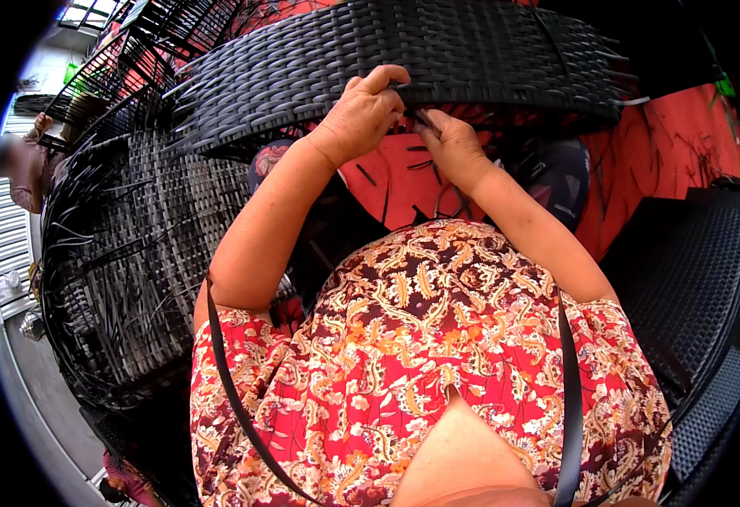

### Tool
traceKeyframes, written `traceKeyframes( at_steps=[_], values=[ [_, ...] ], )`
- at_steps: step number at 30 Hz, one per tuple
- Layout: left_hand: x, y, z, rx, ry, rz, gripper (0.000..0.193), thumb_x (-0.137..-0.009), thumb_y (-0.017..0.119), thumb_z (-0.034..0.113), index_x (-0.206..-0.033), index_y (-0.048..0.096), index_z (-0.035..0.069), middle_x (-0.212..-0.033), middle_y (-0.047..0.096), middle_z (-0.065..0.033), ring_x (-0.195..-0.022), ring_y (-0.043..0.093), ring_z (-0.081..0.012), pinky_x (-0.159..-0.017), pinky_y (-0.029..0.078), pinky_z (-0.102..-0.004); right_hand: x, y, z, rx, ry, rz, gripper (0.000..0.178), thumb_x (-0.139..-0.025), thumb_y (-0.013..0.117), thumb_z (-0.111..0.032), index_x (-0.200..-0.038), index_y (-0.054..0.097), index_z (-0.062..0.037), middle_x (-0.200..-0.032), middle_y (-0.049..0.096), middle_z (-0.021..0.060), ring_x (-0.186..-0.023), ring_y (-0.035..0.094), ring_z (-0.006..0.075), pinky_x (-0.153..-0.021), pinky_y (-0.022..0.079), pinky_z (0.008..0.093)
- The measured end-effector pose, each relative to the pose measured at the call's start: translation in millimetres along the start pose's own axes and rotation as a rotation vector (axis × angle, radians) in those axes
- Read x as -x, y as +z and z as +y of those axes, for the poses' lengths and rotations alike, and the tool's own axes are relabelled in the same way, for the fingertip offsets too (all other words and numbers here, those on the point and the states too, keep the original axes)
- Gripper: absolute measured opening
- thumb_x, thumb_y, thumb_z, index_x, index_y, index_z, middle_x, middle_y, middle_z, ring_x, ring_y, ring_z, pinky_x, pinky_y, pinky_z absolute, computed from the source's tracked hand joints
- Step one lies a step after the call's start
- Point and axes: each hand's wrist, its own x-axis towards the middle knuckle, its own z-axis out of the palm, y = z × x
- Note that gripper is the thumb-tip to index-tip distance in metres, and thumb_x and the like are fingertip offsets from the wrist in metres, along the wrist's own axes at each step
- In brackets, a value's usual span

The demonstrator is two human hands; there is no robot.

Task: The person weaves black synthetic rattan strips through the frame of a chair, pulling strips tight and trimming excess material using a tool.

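Across my lap lies a long panel (437, 46) woven from black plastic strips, with loose strip ends at both sides. At its near edge, my left hand (364, 111) is closed, its fingers curled over the weave. Whatever those fingers pinch is hidden. Just to the right and lower, my right hand (457, 150) is closed with thumb and fingers together at the underside of the same edge. A narrow dark piece (425, 120) shows at its fingertips; I cannot tell whether it is a strip end or a tool.
On the left stands a large woven piece (146, 253) with many loose strips; black frames (146, 55) are behind it. Dark woven panels (695, 287) are stacked at the right. Strip scraps litter the red floor covering (657, 156). Another person (27, 165) is at the far left.
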Motion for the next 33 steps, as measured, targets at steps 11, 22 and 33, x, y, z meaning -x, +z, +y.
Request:
traceKeyframes(
  at_steps=[11,22,33],
  values=[
    [-8,1,-5,0.097,-0.128,0.055,0.006,-0.076,0.066,0.004,-0.081,0.062,0.002,-0.116,0.051,-0.0079,-0.084,0.060,-0.0185,-0.072,0.049,-0.0285,-4,8,4,-0.218,0.164,0.091,0.016,-0.088,0.057,-0.009,-0.102,0.061,-0.0027,-0.077,0.062,0.0007,-0.067,0.056,0.0086,-0.062,0.046,0.0243],
    [-11,6,-6,0.229,-0.289,0.169,0.010,-0.075,0.068,0.005,-0.085,0.065,0.004,-0.112,0.056,-0.0065,-0.086,0.059,-0.0169,-0.073,0.048,-0.0274,-34,-69,-25,-0.281,0.309,-0.402,0.017,-0.086,0.054,-0.017,-0.074,0.056,-0.0054,-0.058,0.050,-0.0027,-0.051,0.042,0.0056,-0.048,0.035,0.0209],
    [-8,4,-12,0.187,-0.143,0.158,0.011,-0.073,0.070,0.006,-0.082,0.064,0.008,-0.110,0.054,-0.0073,-0.087,0.059,-0.0216,-0.073,0.050,-0.0290,-32,-72,-35,-0.028,0.375,-0.388,0.017,-0.088,0.053,-0.018,-0.084,0.060,-0.0024,-0.065,0.060,0.0092,-0.058,0.057,0.0201,-0.059,0.047,0.0335]
  ],
)
